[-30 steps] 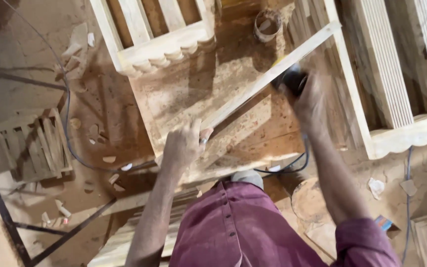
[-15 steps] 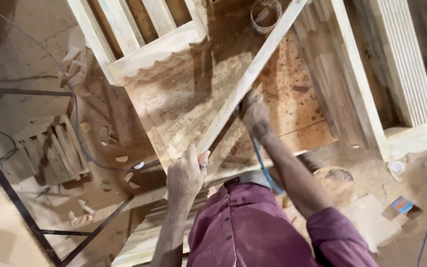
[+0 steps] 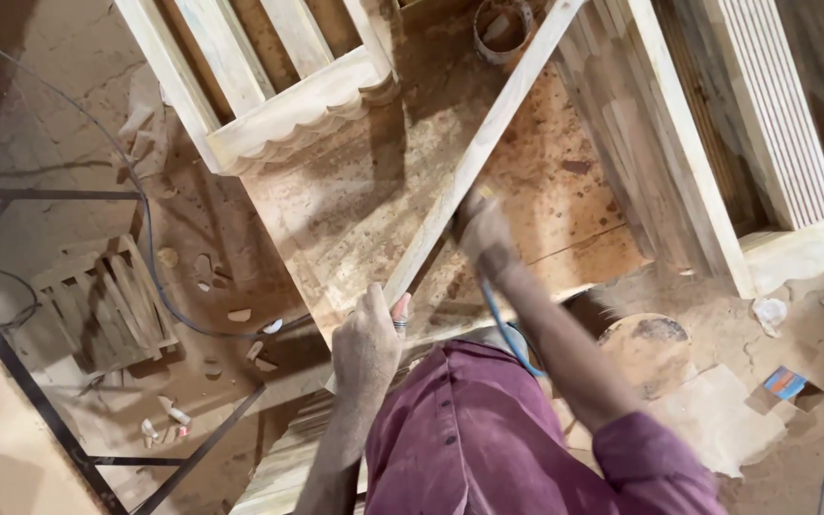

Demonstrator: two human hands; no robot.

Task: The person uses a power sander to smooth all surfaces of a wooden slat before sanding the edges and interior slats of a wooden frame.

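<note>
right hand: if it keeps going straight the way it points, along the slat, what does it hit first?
Likely nothing soon. The right hand points up the long wooden slat, whose top looks bare. The round container at the far end sits just beside that line; depth unclear.

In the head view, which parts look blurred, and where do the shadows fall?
Head view: the right hand is smeared by motion blur on the long pale wooden slat; the left hand is sharper. Soft shadows cross the brown workbench board beneath the scalloped wooden frame; no glare.
</note>
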